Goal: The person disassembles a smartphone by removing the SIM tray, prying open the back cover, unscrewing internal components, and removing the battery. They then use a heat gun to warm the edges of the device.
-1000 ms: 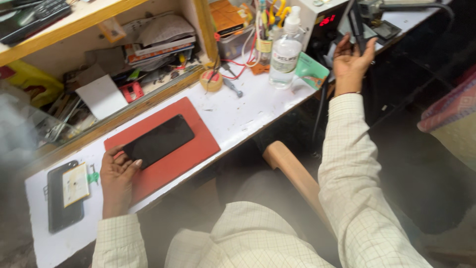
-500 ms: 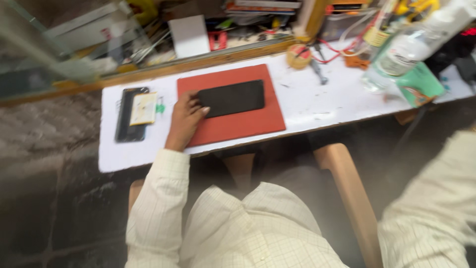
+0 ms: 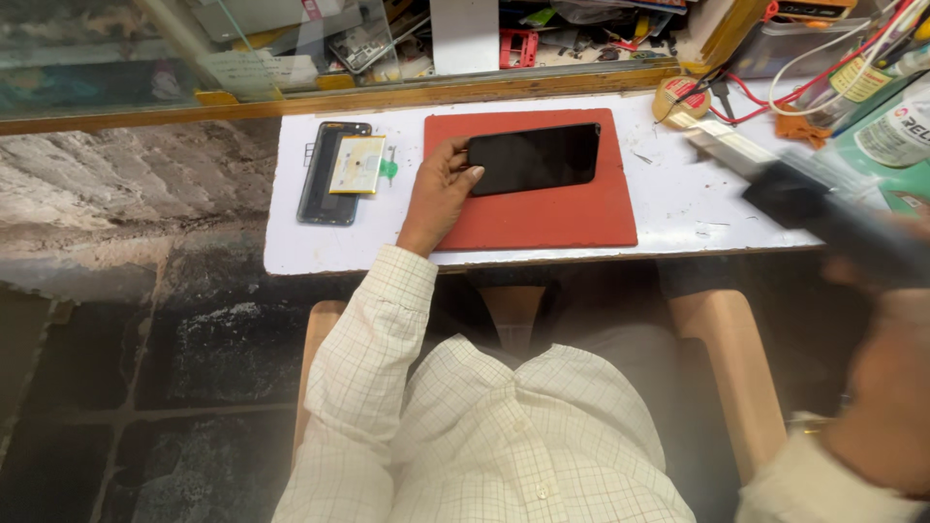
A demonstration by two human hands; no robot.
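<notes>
A black phone point(image 3: 535, 158) lies screen up on a red mat point(image 3: 542, 208) on the white bench. My left hand point(image 3: 441, 189) grips the phone's left end, thumb on the screen edge and fingers curled around the side. My right hand point(image 3: 886, 387) is large and blurred at the lower right. It holds a dark tool point(image 3: 823, 208) whose pale tip point(image 3: 722, 145) points over the bench, to the right of the mat. The tool is apart from the phone.
Left of the mat lies a second phone point(image 3: 327, 184), back open, with a pale battery point(image 3: 358, 163) on it. Behind the white bench top point(image 3: 678, 208) are a wooden shelf edge point(image 3: 387, 97), a tape roll point(image 3: 681, 97), red wires and a bottle point(image 3: 901, 131). The floor is stone.
My right hand has come down from the back right of the bench to the near right, carrying the dark tool. My left hand has stayed on the black phone while my view swung.
</notes>
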